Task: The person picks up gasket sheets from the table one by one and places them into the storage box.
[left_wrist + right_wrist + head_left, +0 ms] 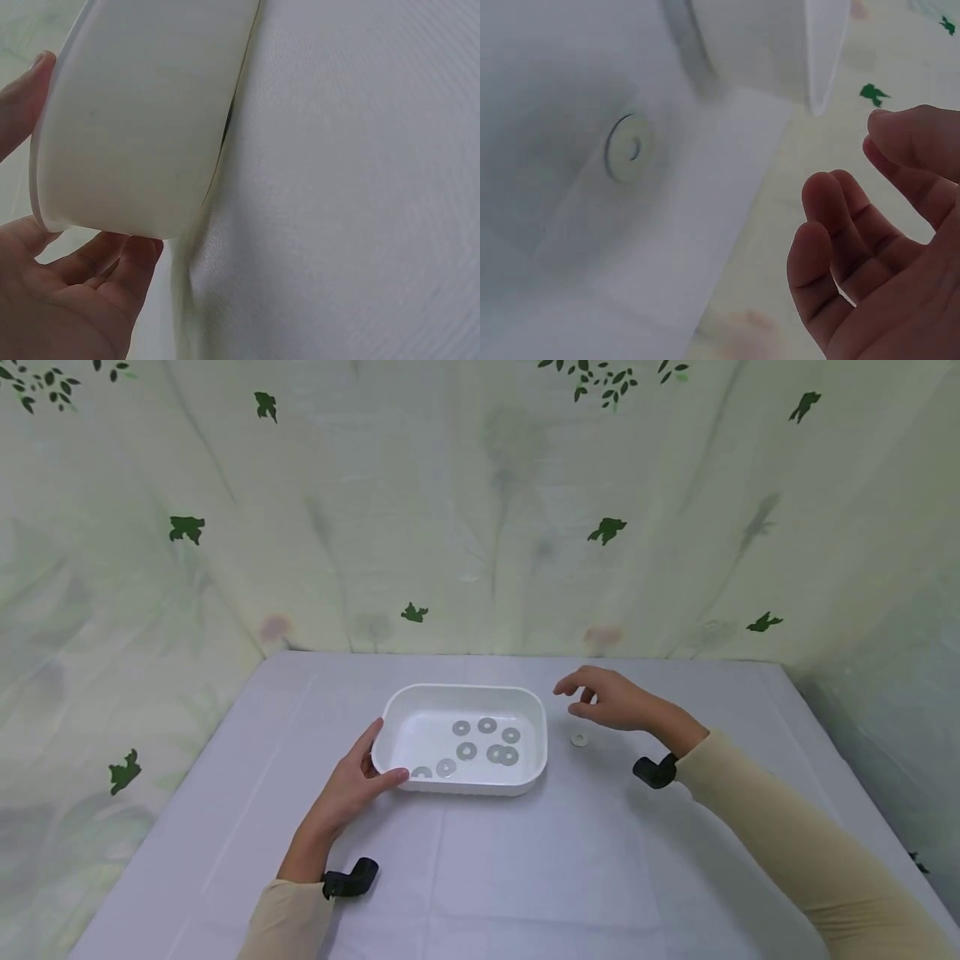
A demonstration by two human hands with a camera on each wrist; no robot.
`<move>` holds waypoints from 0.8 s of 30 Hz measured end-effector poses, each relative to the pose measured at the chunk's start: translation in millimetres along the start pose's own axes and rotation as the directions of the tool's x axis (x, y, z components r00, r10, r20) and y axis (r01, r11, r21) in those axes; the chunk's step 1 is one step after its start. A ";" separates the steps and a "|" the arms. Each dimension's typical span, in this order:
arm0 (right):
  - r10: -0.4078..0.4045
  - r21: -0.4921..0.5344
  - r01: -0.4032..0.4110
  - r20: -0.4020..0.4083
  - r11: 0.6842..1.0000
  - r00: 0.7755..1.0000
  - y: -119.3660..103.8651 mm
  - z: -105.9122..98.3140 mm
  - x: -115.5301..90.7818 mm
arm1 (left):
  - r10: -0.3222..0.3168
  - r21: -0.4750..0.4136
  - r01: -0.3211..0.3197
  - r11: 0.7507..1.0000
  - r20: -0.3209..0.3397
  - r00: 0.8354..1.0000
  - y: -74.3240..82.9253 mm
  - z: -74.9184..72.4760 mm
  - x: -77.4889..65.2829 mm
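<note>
A white, round-cornered tray [418, 731] sits on the table with several flat grey washers [460, 751] scattered over its floor; two of them overlap at the right. My left hand [351, 789] grips the tray's left end, thumb on the front rim and fingers around the side; the left wrist view shows the fingers [131, 274] against the end wall. Right of the tray, one pale washer [573, 741] lies flat on the cloth. Above and behind it hovers my right hand [617, 700], fingers loosely bent and holding nothing. The right wrist view shows a gap between thumb and fingers [821, 251].
A white cloth covers the table [525, 868]. Its far edge meets a pale hanging curtain [450, 527] printed with green leaves, which also runs along both sides. A black wrist camera [655, 772] is strapped to each forearm.
</note>
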State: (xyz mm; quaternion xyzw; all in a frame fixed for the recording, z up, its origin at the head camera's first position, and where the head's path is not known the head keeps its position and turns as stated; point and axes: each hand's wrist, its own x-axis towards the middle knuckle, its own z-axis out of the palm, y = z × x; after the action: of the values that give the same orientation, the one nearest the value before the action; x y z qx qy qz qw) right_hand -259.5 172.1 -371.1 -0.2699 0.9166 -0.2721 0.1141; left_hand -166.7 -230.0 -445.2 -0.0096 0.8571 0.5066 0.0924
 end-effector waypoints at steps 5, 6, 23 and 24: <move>0.045 -0.030 -0.043 0.050 0.999 0.998 25.1 7.3 -3.6 | -0.006 -0.003 0.006 1.000 -0.005 1.000 0.6 -0.3 1.1; 0.050 -0.032 -0.048 0.058 0.998 0.997 29.8 8.8 -3.9 | -0.005 0.002 0.005 1.000 -0.004 1.000 0.9 -0.3 1.1; 0.166 -0.018 -0.165 0.115 0.986 0.979 50.2 31.3 -4.1 | -0.013 0.005 0.013 1.000 0.002 1.000 3.6 -0.6 -1.4; 0.168 -0.024 -0.167 0.112 0.986 0.979 51.3 32.9 -4.2 | -0.011 0.005 0.011 1.000 0.003 1.000 3.7 -0.4 -1.4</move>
State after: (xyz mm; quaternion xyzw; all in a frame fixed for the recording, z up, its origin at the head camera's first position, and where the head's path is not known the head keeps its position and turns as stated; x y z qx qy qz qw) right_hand -266.5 196.3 -426.8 -0.2076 0.9300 -0.2392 0.1868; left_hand -165.8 -228.7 -441.6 -0.0132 0.8582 0.5040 0.0964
